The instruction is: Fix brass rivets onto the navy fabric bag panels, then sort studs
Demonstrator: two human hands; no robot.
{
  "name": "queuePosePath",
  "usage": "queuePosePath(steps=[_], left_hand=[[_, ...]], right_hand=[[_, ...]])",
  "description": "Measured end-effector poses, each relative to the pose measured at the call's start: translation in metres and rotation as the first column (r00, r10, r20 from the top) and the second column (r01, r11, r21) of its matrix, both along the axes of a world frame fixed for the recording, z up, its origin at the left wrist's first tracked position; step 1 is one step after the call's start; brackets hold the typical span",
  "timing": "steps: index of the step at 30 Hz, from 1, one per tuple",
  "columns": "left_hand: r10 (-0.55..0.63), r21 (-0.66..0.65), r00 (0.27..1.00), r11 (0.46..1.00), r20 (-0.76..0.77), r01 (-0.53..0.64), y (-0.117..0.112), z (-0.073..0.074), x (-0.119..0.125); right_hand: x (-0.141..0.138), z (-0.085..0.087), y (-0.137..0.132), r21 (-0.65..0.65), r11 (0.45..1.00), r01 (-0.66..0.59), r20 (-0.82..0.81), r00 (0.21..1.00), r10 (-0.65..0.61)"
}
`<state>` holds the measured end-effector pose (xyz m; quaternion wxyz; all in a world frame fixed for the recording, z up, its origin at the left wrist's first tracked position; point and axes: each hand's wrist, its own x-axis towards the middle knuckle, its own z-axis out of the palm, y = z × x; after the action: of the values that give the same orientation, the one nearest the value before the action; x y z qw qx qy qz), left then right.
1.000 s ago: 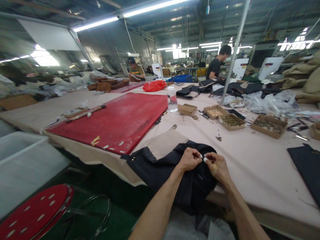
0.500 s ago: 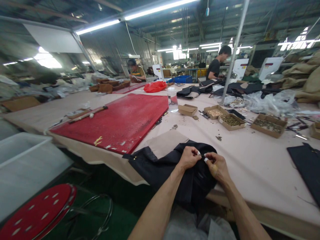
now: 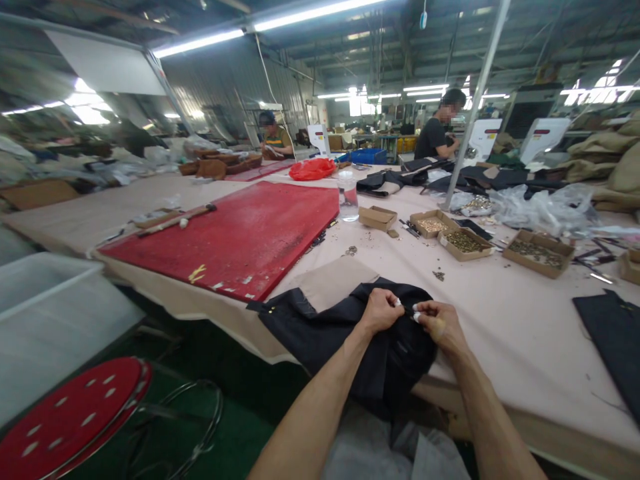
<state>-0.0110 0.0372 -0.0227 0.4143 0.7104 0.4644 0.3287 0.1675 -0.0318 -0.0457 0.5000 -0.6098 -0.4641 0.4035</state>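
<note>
Table (image 3: 505, 320) bears at its near edge the cloth (image 3: 320, 333), black, overhanging, lower folds partly hidden by the left forearm (image 3: 317, 400). Left hand (image 3: 383, 312) and right hand (image 3: 443, 325) both pinch the cloth, fingers closed, tips just apart; detail between them too small to make out.

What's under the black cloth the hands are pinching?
The pale table is under part of the black cloth, which hangs over the edge; grey clothing shows below. Anything else underneath is covered, so I can't tell.
</note>
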Motion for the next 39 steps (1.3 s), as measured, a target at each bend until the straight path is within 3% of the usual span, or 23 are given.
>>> queuePosePath(steps=[7,16,24,31,39], left_hand=[[-0.020,-0.067,0.999,0.998,0.032,0.022,0.001,-0.003,0.000],[-0.079,-0.048,0.996,0.996,0.042,0.081,0.000,0.000,-0.005],[-0.015,-0.068,0.999,0.998,0.033,0.017,-0.004,0.000,-0.003],[0.018,0.040,1.000,0.999,-0.019,-0.017,-0.004,-0.005,-0.002],[0.027,0.123,0.999,0.992,-0.047,-0.021,-0.007,-0.008,-0.002]], right_hand=[[0.006,0.005,-0.003,-0.056,0.998,-0.021,-0.160,0.987,0.012],[-0.005,0.012,0.000,-0.056,0.998,-0.036,-0.099,0.995,0.031],[-0.010,-0.002,0.008,-0.046,0.999,0.006,-0.128,0.992,-0.012],[-0.010,-0.002,0.007,-0.025,1.000,0.011,-0.133,0.991,-0.015],[-0.017,-0.006,0.002,0.028,0.999,0.029,0.012,0.999,-0.030]])
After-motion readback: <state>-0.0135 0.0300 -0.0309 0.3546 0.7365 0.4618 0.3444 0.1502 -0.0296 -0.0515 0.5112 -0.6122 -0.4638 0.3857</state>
